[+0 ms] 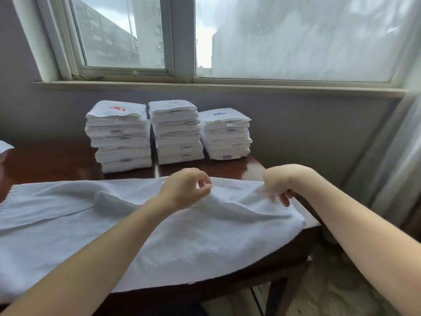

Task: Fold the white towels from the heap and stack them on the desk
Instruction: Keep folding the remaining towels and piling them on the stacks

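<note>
A large white towel (pixel 173 236) lies spread across the front of the dark wooden desk (pixel 45 160), rumpled along its far edge. My left hand (pixel 186 188) has curled fingers and pinches the towel's far edge near the middle, where the cloth rises in a ridge. My right hand (pixel 280 185) grips the towel's far right corner at the desk's right edge. Behind the towel stand three stacks of folded white towels: a left stack (pixel 118 135) with red stitching on top, a middle stack (pixel 176 131), and a shorter right stack (pixel 226 133) with blue stitching.
The stacks stand against the grey wall under a window sill (pixel 205 86). A curtain (pixel 387 167) hangs at the right, past the desk's right edge. A bit of white cloth (pixel 4 145) shows at the far left. Bare desk lies left of the stacks.
</note>
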`<move>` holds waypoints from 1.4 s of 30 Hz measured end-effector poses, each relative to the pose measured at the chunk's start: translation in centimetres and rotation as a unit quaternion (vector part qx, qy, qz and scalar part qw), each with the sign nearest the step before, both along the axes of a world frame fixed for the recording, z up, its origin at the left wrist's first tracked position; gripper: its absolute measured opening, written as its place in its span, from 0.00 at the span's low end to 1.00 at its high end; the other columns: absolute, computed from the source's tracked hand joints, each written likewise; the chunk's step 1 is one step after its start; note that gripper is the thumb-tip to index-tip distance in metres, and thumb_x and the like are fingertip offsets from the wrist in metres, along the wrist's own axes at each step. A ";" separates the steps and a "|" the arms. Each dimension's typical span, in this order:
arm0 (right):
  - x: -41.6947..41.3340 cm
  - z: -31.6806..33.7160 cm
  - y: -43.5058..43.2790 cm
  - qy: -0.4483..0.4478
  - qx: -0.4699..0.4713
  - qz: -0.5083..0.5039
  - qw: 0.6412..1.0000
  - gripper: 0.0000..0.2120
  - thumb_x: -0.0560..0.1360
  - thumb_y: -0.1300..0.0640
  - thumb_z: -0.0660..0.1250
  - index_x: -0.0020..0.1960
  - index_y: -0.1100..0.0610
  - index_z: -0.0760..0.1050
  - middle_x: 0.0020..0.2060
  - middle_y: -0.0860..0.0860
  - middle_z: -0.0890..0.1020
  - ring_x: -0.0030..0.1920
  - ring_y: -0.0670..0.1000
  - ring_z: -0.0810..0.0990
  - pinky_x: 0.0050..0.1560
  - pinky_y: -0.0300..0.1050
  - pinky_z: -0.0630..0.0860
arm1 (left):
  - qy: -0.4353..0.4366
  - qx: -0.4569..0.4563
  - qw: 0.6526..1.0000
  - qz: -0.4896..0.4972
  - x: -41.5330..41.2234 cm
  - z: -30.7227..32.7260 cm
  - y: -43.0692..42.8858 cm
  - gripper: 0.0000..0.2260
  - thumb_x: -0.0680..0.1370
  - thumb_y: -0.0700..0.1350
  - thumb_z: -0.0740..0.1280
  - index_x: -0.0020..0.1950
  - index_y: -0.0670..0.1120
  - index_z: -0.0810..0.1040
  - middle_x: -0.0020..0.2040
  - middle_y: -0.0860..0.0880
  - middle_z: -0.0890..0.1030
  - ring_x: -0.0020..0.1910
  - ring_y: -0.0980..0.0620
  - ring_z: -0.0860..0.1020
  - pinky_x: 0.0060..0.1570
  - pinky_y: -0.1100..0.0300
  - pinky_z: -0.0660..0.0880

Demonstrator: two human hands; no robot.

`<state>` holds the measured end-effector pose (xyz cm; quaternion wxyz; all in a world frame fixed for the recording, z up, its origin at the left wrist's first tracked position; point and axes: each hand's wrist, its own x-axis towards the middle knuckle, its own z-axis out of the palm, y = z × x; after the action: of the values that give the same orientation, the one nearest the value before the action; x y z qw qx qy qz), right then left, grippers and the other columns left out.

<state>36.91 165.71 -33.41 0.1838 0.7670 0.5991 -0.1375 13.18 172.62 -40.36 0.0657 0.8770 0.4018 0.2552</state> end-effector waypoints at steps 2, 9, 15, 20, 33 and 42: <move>1.1 0.0 -0.5 -0.015 0.037 -0.018 0.999 0.09 0.74 0.61 0.62 0.37 0.58 0.78 0.21 0.49 0.79 0.17 0.47 0.70 0.27 0.36 0.68 | 0.003 0.006 1.000 -0.013 1.9 -0.1 0.0 0.05 0.77 0.52 0.66 0.46 0.56 0.81 0.40 0.59 0.77 0.40 0.60 0.71 0.43 0.60 0.72; 3.9 -1.7 0.2 0.018 0.317 -0.051 0.947 0.10 0.77 0.57 0.55 0.52 0.52 0.74 0.46 0.49 0.80 0.46 0.54 0.77 0.42 0.45 0.70 | 0.008 -0.020 0.999 -0.042 5.9 0.0 0.4 0.03 0.76 0.51 0.67 0.46 0.60 0.79 0.43 0.61 0.78 0.44 0.60 0.75 0.43 0.60 0.74; 5.6 -5.0 1.1 0.202 0.316 -0.161 0.913 0.18 0.79 0.38 0.53 0.49 0.50 0.73 0.40 0.48 0.82 0.39 0.51 0.82 0.48 0.49 0.79 | 0.030 -0.033 0.998 -0.054 7.5 -0.4 1.0 0.08 0.77 0.49 0.68 0.55 0.56 0.80 0.55 0.57 0.77 0.55 0.57 0.75 0.55 0.56 0.74; 6.3 -7.0 2.1 0.356 0.384 -0.171 0.834 0.06 0.72 0.56 0.64 0.43 0.53 0.80 0.35 0.49 0.80 0.31 0.51 0.77 0.35 0.46 0.75 | 0.033 -0.055 0.997 -0.053 8.6 -1.1 1.7 0.11 0.78 0.48 0.67 0.59 0.55 0.78 0.59 0.56 0.76 0.59 0.55 0.75 0.58 0.55 0.73; 7.8 -7.6 4.1 0.588 0.465 -0.197 0.631 0.06 0.77 0.64 0.67 0.49 0.55 0.81 0.42 0.51 0.81 0.41 0.47 0.77 0.42 0.42 0.74 | 0.026 -0.021 0.999 -0.034 9.3 -2.5 3.8 0.07 0.81 0.54 0.63 0.53 0.55 0.78 0.49 0.57 0.75 0.50 0.56 0.73 0.50 0.57 0.72; 8.3 -7.3 5.7 0.613 0.409 -0.185 0.651 0.10 0.75 0.55 0.71 0.56 0.55 0.80 0.45 0.50 0.83 0.42 0.46 0.81 0.39 0.37 0.76 | -0.030 -0.082 0.995 0.046 10.4 -0.1 5.7 0.07 0.83 0.52 0.56 0.51 0.51 0.70 0.43 0.58 0.75 0.45 0.51 0.75 0.43 0.53 0.69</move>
<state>45.21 171.39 -40.74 -0.5865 0.6007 0.4169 -0.3485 23.63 178.36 -40.51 0.1375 0.8413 0.4587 0.2509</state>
